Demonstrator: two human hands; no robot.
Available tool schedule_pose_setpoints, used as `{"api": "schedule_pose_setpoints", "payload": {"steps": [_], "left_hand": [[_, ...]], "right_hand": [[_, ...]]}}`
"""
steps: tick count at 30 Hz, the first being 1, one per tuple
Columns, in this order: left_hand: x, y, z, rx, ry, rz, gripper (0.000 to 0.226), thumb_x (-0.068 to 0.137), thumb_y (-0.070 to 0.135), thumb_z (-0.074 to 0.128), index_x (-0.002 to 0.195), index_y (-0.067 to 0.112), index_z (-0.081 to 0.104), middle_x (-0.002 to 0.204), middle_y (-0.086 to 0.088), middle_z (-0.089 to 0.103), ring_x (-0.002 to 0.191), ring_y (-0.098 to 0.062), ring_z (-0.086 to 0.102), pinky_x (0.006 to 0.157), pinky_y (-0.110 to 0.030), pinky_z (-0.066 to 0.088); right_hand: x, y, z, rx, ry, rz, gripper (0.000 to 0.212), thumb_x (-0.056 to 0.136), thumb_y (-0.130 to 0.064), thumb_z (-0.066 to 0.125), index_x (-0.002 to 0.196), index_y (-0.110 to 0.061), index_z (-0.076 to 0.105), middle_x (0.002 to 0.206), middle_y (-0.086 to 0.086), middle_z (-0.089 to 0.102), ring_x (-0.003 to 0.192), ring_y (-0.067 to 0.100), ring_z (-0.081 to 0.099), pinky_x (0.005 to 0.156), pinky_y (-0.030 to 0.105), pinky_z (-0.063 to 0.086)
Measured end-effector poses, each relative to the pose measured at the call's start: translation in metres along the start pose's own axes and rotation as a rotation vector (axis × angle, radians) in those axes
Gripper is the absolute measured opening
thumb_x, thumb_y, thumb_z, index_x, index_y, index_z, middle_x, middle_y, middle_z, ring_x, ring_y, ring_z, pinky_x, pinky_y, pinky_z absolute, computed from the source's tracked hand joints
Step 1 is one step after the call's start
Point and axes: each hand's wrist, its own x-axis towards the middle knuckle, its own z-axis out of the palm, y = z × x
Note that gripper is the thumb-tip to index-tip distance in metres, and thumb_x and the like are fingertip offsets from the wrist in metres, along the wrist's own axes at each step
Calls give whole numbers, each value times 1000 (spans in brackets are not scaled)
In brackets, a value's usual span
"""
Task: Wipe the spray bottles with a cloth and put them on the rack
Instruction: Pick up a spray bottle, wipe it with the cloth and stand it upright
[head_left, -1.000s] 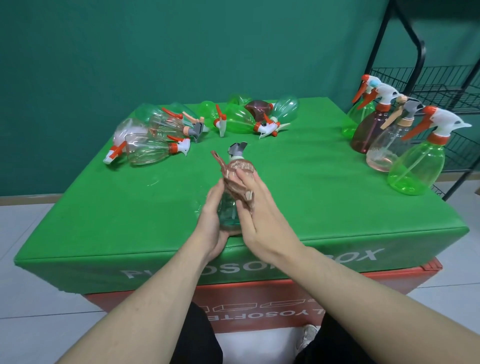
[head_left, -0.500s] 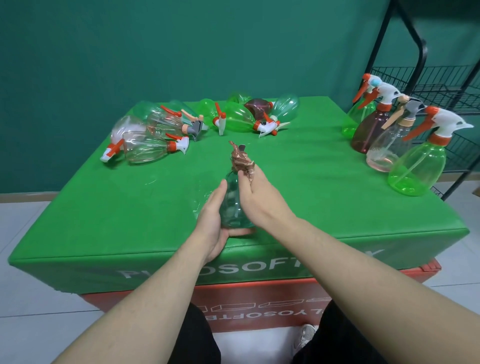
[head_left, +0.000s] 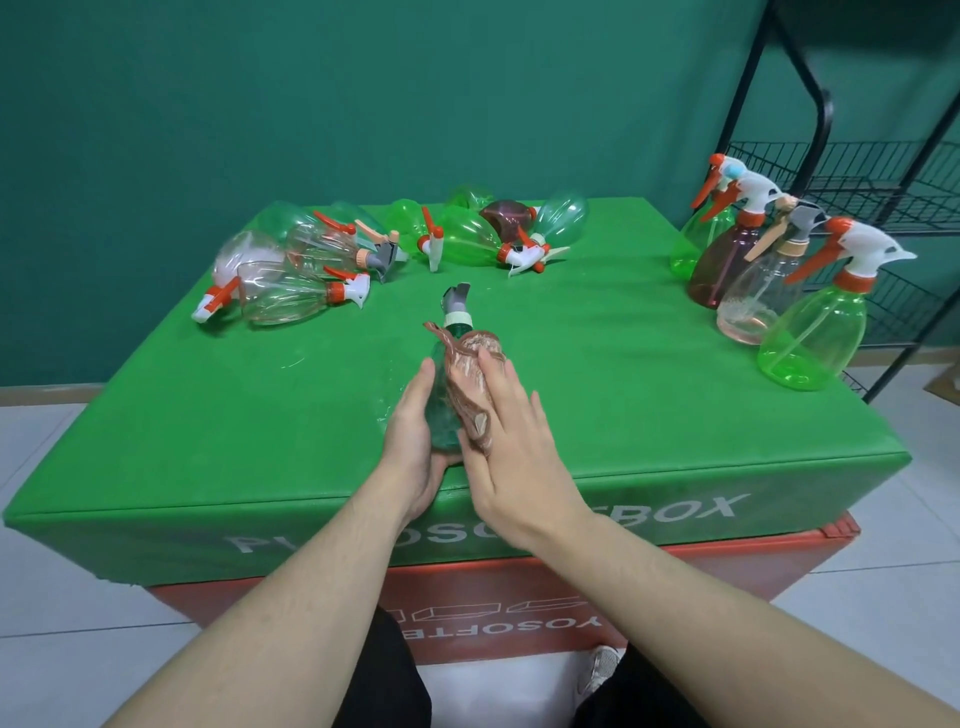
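L grip (head_left: 415, 431): fingers curled round the base and lower body of the teal spray bottle (head_left: 441, 410), thumb side up; bottle lies tilted, nozzle pointing away from the person, low over the near edge of the bench (head_left: 208, 426). Can't tell if its base touches the bench.

R grip (head_left: 511, 441): fingers nearly straight, palm pressing the brown cloth (head_left: 470, 384) flat against the bottle's upper-right flank. Cloth is pinned by pressure, not pinched; a loose tail sticks out past the neck on the far-left side.

Beyond the grips, far-left: pile of bottles (head_left: 291, 270) lying on their sides, prob. not yet wiped. Far-centre: more green ones (head_left: 467, 236) lying down. Far-right: four upright bottles (head_left: 810, 332) near the bench edge, just beside the black wire rack (head_left: 852, 176); none seen on its shelves yet.

Risks, as I judge them:
- Cloth only held by palm pressure, so a fast stroke could let it slide off or bunch w/o cleaning.
- Bottle is smooth plastic, gripped one-handed near the bench edge; a hard push from R could twist it out of L and drop it to the floor.
- Loose tail may snag on the trigger.
- Upright ones sit close to the edge; a careless reach toward the rack could topple them.
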Motion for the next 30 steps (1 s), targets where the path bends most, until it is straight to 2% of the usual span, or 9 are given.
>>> {"api": "schedule_pose_setpoints", "payload": {"steps": [3, 6, 10, 16, 20, 24, 27, 28, 30], "left_hand": [[2, -1, -2, -25, 13, -6, 53, 108, 49, 35, 125, 11, 69, 121, -11, 75, 113, -23, 72, 92, -38, 54], [5, -3, -4, -46, 5, -12, 64, 107, 56, 35, 131, 6, 66, 127, -17, 71, 122, -30, 67, 107, -44, 49], [5, -1, -5, -9, -50, 6, 73, 96, 67, 41, 131, 8, 66, 124, -16, 73, 117, -29, 70, 99, -43, 53], [6, -3, -5, 26, -39, 58, 81, 83, 70, 64, 142, 16, 59, 136, -9, 68, 127, -25, 64, 91, -40, 55], [8, -5, -4, 84, -52, 78, 67, 90, 64, 58, 142, 22, 60, 135, -3, 69, 126, -21, 65, 85, -37, 55], [8, -5, -8, 108, -64, 62, 51, 102, 54, 47, 138, 20, 62, 129, -4, 72, 108, -21, 72, 68, -38, 60], [6, -3, -9, 82, -56, -5, 52, 102, 52, 44, 137, 17, 60, 128, -12, 71, 94, -23, 75, 65, -44, 61], [5, -3, -9, 67, -52, -21, 52, 103, 51, 44, 137, 15, 60, 126, -14, 71, 91, -23, 76, 65, -45, 61], [5, -1, -10, 63, -45, -31, 50, 104, 49, 41, 132, 14, 63, 117, -14, 73, 87, -23, 76, 66, -47, 61]], "right_hand": [[-9, 6, 4, -126, -33, -19, 67, 99, -36, 25, 161, -38, -2, 170, -5, -13, 156, 18, -16, 125, 57, 3], [-18, 7, 10, -212, -46, -42, 67, 101, -35, 27, 163, -28, 2, 169, 0, -16, 155, 23, -17, 125, 56, 0], [-20, 7, 12, -200, -34, -37, 66, 101, -36, 27, 163, -29, 4, 169, 0, -16, 156, 24, -15, 125, 56, -1], [-2, -6, -1, -83, 4, 19, 67, 97, -38, 20, 163, -30, 11, 171, 0, -3, 157, 20, -11, 127, 49, 3], [18, -8, -8, -3, 55, 64, 63, 100, -33, 26, 162, -24, 18, 170, 5, 10, 157, 22, 3, 128, 43, 11], [45, -11, -16, 26, 56, 63, 58, 103, -28, 30, 159, -14, 28, 166, 10, 25, 153, 25, 21, 126, 39, 18], [63, -16, -24, 162, 42, 193, 43, 108, -30, 29, 146, -16, 44, 148, 8, 50, 131, 24, 49, 107, 32, 38], [67, -17, -27, 210, 15, 283, 37, 109, -32, 29, 136, -17, 49, 136, 8, 57, 119, 25, 56, 94, 31, 40], [70, -19, -28, 241, -27, 371, 32, 110, -35, 28, 122, -18, 52, 123, 8, 61, 105, 25, 59, 84, 32, 39]]}}
